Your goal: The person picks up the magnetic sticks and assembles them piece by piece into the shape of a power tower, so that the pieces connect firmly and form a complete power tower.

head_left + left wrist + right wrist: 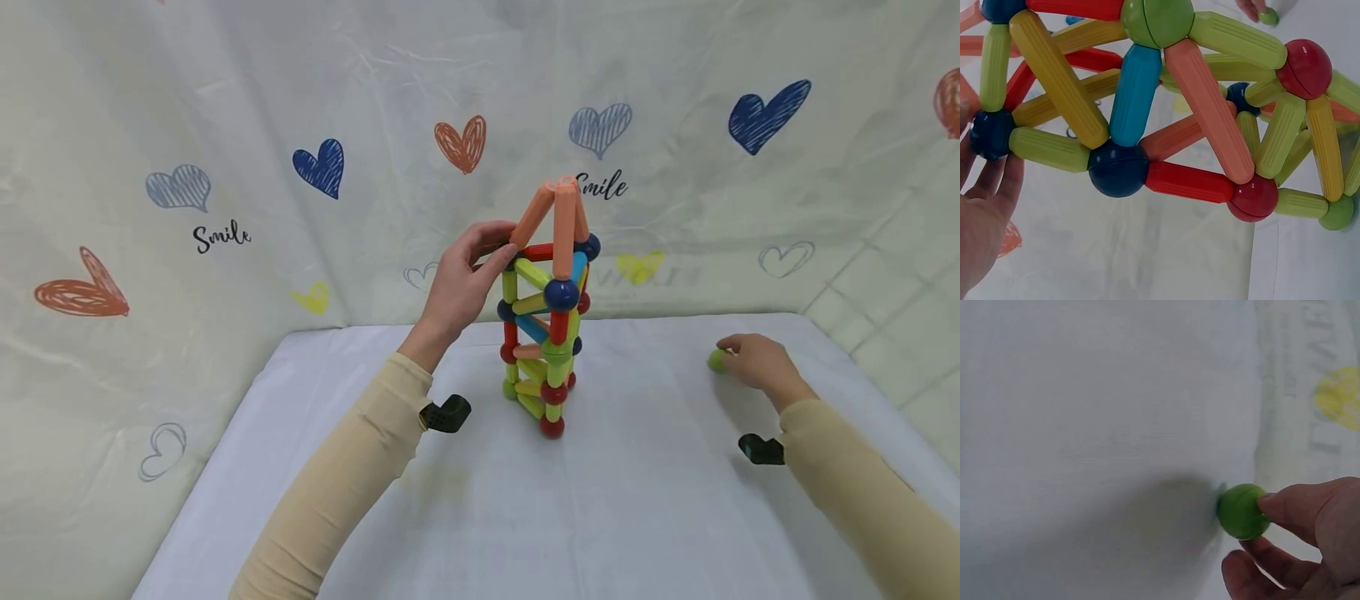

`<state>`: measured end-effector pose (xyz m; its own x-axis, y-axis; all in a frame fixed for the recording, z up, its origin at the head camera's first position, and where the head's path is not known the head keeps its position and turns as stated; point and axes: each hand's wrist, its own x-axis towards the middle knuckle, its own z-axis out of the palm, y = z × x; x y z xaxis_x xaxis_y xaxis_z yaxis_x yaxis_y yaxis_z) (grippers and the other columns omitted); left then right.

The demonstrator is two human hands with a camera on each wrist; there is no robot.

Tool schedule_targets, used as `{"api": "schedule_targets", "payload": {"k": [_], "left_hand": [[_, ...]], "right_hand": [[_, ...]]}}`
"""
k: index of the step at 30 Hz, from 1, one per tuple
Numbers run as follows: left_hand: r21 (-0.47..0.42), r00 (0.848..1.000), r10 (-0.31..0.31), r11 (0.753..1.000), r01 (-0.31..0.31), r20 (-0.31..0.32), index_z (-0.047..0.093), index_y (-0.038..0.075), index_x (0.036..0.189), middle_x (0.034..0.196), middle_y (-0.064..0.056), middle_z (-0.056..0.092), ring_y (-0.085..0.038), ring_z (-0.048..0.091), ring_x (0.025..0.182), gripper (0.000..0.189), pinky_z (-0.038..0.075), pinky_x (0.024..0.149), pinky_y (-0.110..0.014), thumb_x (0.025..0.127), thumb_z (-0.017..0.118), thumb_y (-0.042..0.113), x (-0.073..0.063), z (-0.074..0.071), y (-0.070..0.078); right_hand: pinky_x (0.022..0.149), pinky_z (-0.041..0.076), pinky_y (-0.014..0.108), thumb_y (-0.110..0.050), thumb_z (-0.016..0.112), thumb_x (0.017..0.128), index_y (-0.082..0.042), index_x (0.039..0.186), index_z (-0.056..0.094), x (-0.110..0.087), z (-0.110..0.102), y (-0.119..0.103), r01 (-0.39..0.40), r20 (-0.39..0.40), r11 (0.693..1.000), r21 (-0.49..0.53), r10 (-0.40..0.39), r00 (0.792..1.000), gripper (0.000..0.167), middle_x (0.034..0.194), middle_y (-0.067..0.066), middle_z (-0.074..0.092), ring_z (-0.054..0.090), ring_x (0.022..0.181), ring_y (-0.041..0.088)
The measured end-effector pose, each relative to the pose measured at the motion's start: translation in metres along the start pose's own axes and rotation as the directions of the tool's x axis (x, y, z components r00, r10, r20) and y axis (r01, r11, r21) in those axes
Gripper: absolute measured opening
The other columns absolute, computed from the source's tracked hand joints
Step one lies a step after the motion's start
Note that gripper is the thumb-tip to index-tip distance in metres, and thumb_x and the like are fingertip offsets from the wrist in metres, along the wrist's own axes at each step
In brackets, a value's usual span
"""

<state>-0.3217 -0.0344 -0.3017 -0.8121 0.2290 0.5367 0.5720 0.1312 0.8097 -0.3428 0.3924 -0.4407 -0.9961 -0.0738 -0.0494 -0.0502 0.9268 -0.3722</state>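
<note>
A tall tower of colored rods and balls (556,352) stands upright on the white-covered table, with orange rods (564,231) meeting in a peak at its top. My left hand (463,273) is at the tower's upper left corner. In the left wrist view, its fingers and thumb grip a dark blue ball (991,135) there, joined to a light green rod (1049,149). Out to the right, my right hand (761,367) pinches a green ball (1243,511) between thumb and fingers, low over the table. No rod is attached to that ball.
The white table cover (645,500) spreads around the tower. Behind the table hangs a pale sheet (375,100) printed with hearts and "Smile". Dark wrist cameras (446,413) sit on both sleeves.
</note>
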Motion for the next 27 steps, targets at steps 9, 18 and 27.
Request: {"api": "schedule_targets", "payload": {"k": [9, 18, 27], "left_hand": [[-0.013, 1.0, -0.009, 1.0, 0.009, -0.007, 0.058, 0.01, 0.13, 0.125, -0.004, 0.061, -0.014, 0.056, 0.116, 0.034, 0.048, 0.099, -0.031, 0.097, 0.062, 0.019, -0.001, -0.001, -0.001], [-0.002, 0.999, -0.029, 1.0, 0.029, -0.016, 0.059, 0.008, 0.128, 0.123, -0.004, 0.061, -0.013, 0.056, 0.116, 0.032, 0.046, 0.1, -0.03, 0.098, 0.061, 0.018, -0.004, -0.002, -0.004], [-0.021, 0.999, -0.036, 0.999, 0.035, -0.013, 0.06, 0.007, 0.127, 0.122, -0.005, 0.061, -0.016, 0.058, 0.114, 0.031, 0.048, 0.098, -0.028, 0.098, 0.061, 0.017, -0.004, -0.002, -0.005]], "right_hand": [[0.085, 0.048, 0.053, -0.033, 0.059, 0.097, 0.008, 0.134, 0.046, 0.002, 0.002, -0.033, 0.037, 0.091, 0.973, 0.226, -0.059, 0.994, 0.057, 0.129, 0.035, 0.047, 0.053, 0.11, 0.046], [0.108, 0.029, 0.063, -0.052, 0.06, 0.092, -0.015, 0.146, 0.043, -0.022, -0.07, -0.154, 0.175, -0.105, 0.81, 0.56, -0.141, 0.984, 0.068, 0.141, 0.013, 0.045, 0.041, 0.129, 0.034], [0.11, 0.035, 0.039, -0.034, 0.062, 0.096, -0.024, 0.138, 0.055, -0.056, -0.132, -0.246, 0.44, -0.393, 0.651, 0.619, -0.228, 0.891, 0.044, 0.134, 0.004, 0.053, 0.049, 0.12, 0.019]]}}
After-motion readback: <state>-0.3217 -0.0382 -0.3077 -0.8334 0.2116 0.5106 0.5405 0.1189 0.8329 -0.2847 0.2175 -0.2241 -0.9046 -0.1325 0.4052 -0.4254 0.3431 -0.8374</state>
